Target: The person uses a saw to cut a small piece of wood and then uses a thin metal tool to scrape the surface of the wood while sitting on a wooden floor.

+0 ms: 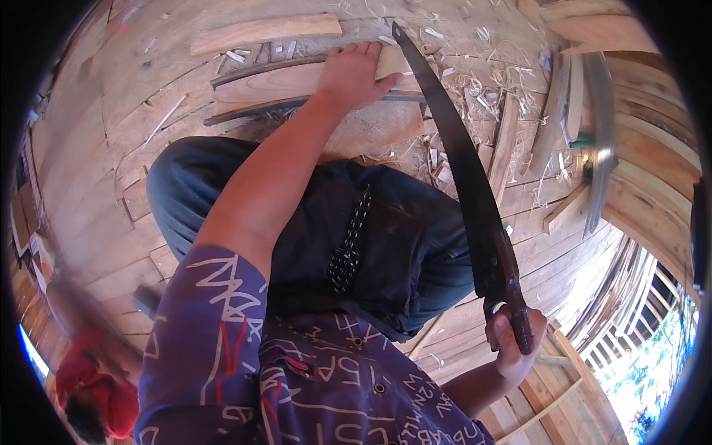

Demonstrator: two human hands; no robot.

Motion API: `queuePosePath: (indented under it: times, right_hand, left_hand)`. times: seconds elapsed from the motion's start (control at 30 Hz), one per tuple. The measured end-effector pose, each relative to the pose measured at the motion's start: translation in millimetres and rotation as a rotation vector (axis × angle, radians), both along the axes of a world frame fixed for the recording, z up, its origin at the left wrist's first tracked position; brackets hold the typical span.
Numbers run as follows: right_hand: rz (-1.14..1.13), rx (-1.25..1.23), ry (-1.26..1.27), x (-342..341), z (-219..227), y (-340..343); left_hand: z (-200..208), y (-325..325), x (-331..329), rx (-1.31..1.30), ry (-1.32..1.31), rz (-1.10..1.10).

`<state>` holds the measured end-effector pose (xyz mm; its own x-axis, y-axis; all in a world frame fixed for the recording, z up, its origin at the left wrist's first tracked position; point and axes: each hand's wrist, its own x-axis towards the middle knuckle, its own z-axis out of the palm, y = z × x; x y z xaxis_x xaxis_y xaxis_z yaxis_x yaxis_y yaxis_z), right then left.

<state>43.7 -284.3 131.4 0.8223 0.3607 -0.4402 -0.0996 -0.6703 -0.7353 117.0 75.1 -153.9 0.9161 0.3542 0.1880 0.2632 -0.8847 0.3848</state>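
My right hand (517,343) is closed around the dark handle of a long handsaw (466,167). The saw's black, toothed blade slants up and left from the hand to a tip near the far edge of the view. My left hand (354,76) lies on a pale wooden board (271,84), thumb spread to the right and fingertips at the board's far edge. The blade passes just right of that hand; whether it touches the wood I cannot tell. My bent legs in dark trousers (311,215) are between the arms.
Wood shavings (512,89) and offcuts litter the plank floor (141,81). Another board (267,33) lies beyond the left hand. Stacked timber (645,148) lines the right side. A person in red (111,386) is at the lower left.
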Motion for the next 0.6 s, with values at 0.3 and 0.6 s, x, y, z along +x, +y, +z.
queuePosePath:
  times: [0.3,0.6]
  right_hand:
    - [-0.04,-0.03,0.033,-8,21,0]
    - [-0.019,0.039,0.05,-10,-2,-2]
  left_hand:
    - [-1,-8,-1,0.089,-0.026,-0.061]
    - [-3,-7,3,0.056,-0.007,-0.031]
